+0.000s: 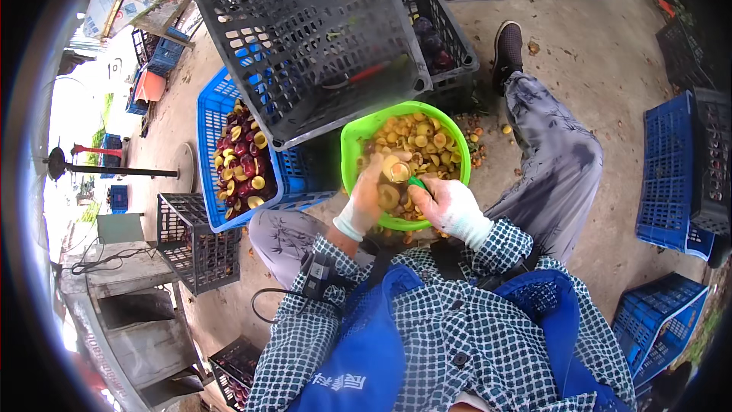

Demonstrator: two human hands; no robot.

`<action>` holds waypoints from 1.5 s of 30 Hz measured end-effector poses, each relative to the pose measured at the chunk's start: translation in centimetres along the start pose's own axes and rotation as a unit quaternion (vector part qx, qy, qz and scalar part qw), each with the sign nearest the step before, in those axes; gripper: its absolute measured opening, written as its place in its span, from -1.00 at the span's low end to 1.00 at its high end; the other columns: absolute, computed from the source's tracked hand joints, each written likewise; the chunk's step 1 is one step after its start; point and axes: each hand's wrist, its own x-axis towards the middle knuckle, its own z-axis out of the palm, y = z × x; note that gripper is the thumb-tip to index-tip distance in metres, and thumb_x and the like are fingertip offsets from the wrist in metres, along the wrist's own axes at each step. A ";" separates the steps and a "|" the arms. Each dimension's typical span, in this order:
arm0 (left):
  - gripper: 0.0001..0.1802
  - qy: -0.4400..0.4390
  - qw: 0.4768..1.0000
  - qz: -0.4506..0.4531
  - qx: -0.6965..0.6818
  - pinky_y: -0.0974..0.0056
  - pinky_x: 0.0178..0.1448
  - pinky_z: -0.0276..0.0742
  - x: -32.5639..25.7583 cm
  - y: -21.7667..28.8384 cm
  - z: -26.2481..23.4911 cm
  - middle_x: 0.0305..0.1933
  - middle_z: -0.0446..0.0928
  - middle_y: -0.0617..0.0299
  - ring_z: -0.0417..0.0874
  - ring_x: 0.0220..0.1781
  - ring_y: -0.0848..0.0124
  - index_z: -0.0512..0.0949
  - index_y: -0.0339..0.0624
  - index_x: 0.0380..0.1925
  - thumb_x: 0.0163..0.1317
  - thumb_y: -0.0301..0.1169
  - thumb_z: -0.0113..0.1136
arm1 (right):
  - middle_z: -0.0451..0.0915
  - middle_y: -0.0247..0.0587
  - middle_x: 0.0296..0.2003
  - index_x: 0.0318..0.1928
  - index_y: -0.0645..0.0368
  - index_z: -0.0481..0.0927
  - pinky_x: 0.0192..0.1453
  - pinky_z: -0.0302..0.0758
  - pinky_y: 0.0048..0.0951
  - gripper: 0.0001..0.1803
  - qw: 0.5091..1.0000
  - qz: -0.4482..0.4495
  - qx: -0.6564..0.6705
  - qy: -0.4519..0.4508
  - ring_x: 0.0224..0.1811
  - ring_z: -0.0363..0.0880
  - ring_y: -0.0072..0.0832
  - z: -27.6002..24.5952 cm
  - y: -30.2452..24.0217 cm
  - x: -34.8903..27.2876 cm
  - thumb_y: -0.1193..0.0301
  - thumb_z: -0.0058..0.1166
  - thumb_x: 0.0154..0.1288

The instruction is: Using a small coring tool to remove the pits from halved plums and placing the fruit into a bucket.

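A lime-green basin (347,154) stands between my legs, piled with halved yellow fruit pieces (423,133). Over its near side, my left hand (366,197), in a pale glove stained at the fingers, is closed on a yellow fruit half (395,169). My right hand (455,210), gloved the same way, grips a small tool by its green handle (415,182). The tool's working end is hidden against the fruit, so its kind does not show. Both hands are close together, almost touching.
Left of the basin, a blue crate (217,217) holds dark-red, yellow-fleshed fruit halves (244,156). A black crate (305,38) lies tilted across it, with a red-handled item (370,72) inside. Behind is another black crate (465,61) with dark fruit. More blue crates (663,175) stand right.
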 end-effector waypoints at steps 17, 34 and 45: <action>-0.19 0.074 0.983 0.048 0.162 0.36 0.05 0.50 -1.0 -0.4 1.6 -0.17 0.56 0.25 0.55 -0.14 0.49 0.55 -0.22 -0.07 0.52 0.31 -0.43 | 0.65 -0.01 -0.51 -0.22 0.23 0.62 -0.33 0.59 -0.18 -0.54 0.975 0.024 0.197 -0.098 -0.45 0.70 -0.16 0.4 -0.3 -0.8 0.04 -0.01 0.48; -0.23 0.080 0.994 -0.068 -0.019 0.41 -0.20 0.57 -0.9 0.7 1.2 -0.21 0.64 0.25 0.61 -0.29 0.49 0.58 -0.18 -0.06 0.54 0.28 -0.39 | 0.51 -0.44 -0.59 -0.12 0.08 0.64 -0.58 0.34 -0.52 -0.62 0.848 0.126 0.513 -0.053 -0.64 0.43 -0.52 -1.1 0.1 0.2 0.02 0.05 0.49; -0.44 0.044 0.980 -0.029 0.191 0.33 -0.15 0.59 -2.5 0.6 3.0 -0.05 0.64 0.17 0.65 -0.17 0.44 0.54 -0.29 0.14 0.63 -0.04 -0.26 | 0.72 -0.11 -0.33 -0.10 -0.03 0.73 -0.23 0.64 -0.20 -0.76 0.983 -0.102 -0.044 0.149 -0.34 0.73 -0.16 0.5 0.0 0.3 0.24 0.29 0.23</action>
